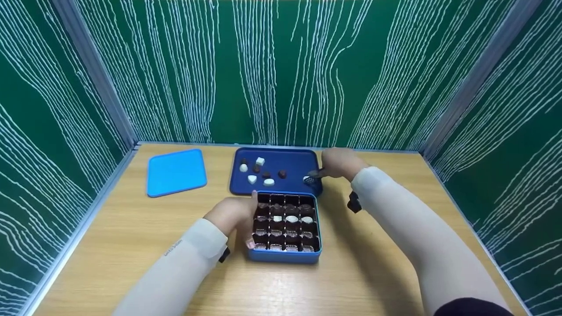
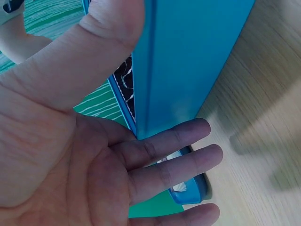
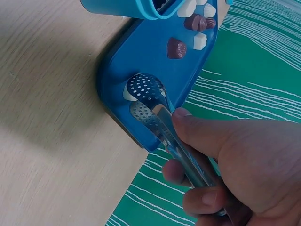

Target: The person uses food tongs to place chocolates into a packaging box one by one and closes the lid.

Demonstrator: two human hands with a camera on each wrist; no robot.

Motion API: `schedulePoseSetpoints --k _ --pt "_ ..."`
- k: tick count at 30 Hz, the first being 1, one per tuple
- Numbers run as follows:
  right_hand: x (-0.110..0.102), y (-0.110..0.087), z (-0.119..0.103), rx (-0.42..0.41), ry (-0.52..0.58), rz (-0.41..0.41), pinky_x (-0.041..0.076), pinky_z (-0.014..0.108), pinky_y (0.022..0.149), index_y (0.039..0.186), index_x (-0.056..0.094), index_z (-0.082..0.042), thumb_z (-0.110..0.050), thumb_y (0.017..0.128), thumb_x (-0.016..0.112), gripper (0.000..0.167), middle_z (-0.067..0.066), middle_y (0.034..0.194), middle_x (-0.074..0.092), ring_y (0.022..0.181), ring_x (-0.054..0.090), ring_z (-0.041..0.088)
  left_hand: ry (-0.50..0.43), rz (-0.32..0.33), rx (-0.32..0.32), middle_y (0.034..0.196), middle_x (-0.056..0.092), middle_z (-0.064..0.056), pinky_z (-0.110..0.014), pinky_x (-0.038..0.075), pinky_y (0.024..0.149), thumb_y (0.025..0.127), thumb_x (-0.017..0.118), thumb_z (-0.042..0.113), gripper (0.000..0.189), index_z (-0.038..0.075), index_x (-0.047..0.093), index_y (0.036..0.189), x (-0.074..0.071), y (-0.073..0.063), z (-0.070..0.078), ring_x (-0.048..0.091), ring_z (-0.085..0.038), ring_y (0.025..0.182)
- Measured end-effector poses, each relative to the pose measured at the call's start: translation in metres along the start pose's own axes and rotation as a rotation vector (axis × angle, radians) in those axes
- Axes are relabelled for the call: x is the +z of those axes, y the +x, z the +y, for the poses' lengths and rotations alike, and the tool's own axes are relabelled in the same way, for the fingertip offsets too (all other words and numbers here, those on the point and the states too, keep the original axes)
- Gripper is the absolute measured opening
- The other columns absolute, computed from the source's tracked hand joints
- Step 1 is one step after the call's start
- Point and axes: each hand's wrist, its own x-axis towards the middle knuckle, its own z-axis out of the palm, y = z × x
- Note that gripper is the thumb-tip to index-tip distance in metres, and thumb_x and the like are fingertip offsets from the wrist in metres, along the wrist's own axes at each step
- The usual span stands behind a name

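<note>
My right hand grips metal tongs with perforated ends at the right end of a dark blue tray. In the right wrist view, a white chocolate lies on the tray, partly hidden under the tong ends. Nearer to me stands a blue box with a dark compartment insert. White chocolates and brown chocolates sit in some of its compartments. My left hand spans the box's left side, thumb at the front corner; in the left wrist view its fingers are straight.
Several loose chocolates, white and brown, are spread over the tray behind the box. A bright blue lid lies flat on the wooden table at the left. Green walls with white lines enclose the back and sides.
</note>
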Motion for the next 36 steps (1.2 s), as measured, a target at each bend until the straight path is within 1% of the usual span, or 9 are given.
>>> schedulePoseSetpoints --k 5,10,12,17,20,24,27,33,36 --pt "-0.009 -0.009 -0.003 -0.031 0.005 0.03 0.04 0.034 0.061 0.068 0.055 -0.019 -0.069 0.102 0.075 0.064 -0.006 0.068 0.047 0.064 0.046 0.016 -0.016 0.002 0.002 0.175 0.05 -0.023 -0.055 0.049 0.132 0.07 0.108 0.041 0.167 0.007 -0.012 0.181 0.002 0.001 -0.001 0.058 -0.041 0.155" --pt "-0.029 -0.027 -0.017 -0.101 0.002 0.104 0.04 0.033 0.058 0.07 0.061 -0.017 -0.039 0.107 0.08 0.047 -0.005 0.068 0.049 0.063 0.046 0.016 -0.015 0.025 0.006 0.176 0.051 -0.02 -0.057 0.05 0.131 0.068 0.11 0.042 0.167 0.007 -0.006 0.182 0.002 0.002 -0.003 0.059 -0.038 0.153" --pt "-0.038 -0.036 -0.026 -0.138 -0.007 0.115 0.039 0.031 0.057 0.073 0.066 -0.016 -0.033 0.107 0.08 0.04 -0.005 0.068 0.051 0.063 0.047 0.016 -0.021 0.021 0.005 0.177 0.05 -0.019 -0.058 0.05 0.131 0.068 0.11 0.042 0.167 0.008 -0.006 0.183 0.002 0.003 -0.004 0.058 -0.038 0.154" --pt "-0.054 -0.063 -0.057 -0.27 -0.047 0.104 0.038 0.027 0.052 0.075 0.077 -0.017 -0.033 0.107 0.077 0.036 -0.007 0.063 0.055 0.058 0.047 0.012 -0.032 0.005 0.015 0.177 0.05 -0.02 -0.057 0.049 0.132 0.069 0.109 0.04 0.166 0.008 -0.008 0.182 0.002 0.004 -0.005 0.057 -0.039 0.156" --pt "-0.054 -0.075 -0.077 -0.361 -0.061 0.098 0.042 0.025 0.051 0.083 0.085 -0.018 -0.039 0.107 0.077 0.034 -0.008 0.062 0.06 0.055 0.05 0.01 -0.043 0.007 0.02 0.178 0.047 -0.021 -0.056 0.047 0.133 0.069 0.11 0.039 0.166 0.007 -0.007 0.182 0.002 0.004 -0.005 0.054 -0.04 0.159" --pt "-0.049 -0.083 -0.103 -0.436 -0.102 0.095 0.051 0.027 0.056 0.092 0.089 -0.017 -0.052 0.106 0.078 0.04 -0.006 0.067 0.067 0.057 0.056 0.011 -0.09 0.017 0.014 0.183 0.04 -0.021 -0.059 0.043 0.136 0.069 0.111 0.035 0.166 0.011 -0.007 0.183 0.002 0.003 -0.007 0.044 -0.043 0.166" --pt "-0.044 -0.083 -0.119 -0.46 -0.171 0.104 0.051 0.029 0.057 0.087 0.086 -0.017 -0.057 0.104 0.079 0.044 -0.007 0.068 0.066 0.059 0.056 0.011 -0.109 0.031 0.029 0.182 0.04 -0.022 -0.06 0.042 0.136 0.068 0.111 0.034 0.166 0.012 -0.006 0.183 0.003 0.002 -0.008 0.043 -0.044 0.167" --pt "-0.037 -0.074 -0.141 -0.444 -0.247 0.077 0.038 0.03 0.052 0.072 0.068 -0.018 -0.047 0.104 0.083 0.046 -0.007 0.061 0.053 0.057 0.047 0.013 -0.133 0.035 0.038 0.181 0.043 -0.021 -0.058 0.043 0.136 0.069 0.112 0.033 0.164 0.013 -0.004 0.184 0.004 0.002 -0.01 0.048 -0.042 0.164" --pt "-0.034 -0.072 -0.149 -0.438 -0.284 0.07 0.046 0.034 0.054 0.075 0.067 -0.018 -0.042 0.103 0.084 0.041 -0.007 0.063 0.053 0.058 0.047 0.014 -0.121 0.037 0.047 0.181 0.044 -0.019 -0.057 0.044 0.135 0.07 0.111 0.034 0.163 0.012 -0.003 0.184 0.005 0.003 -0.009 0.05 -0.04 0.163"
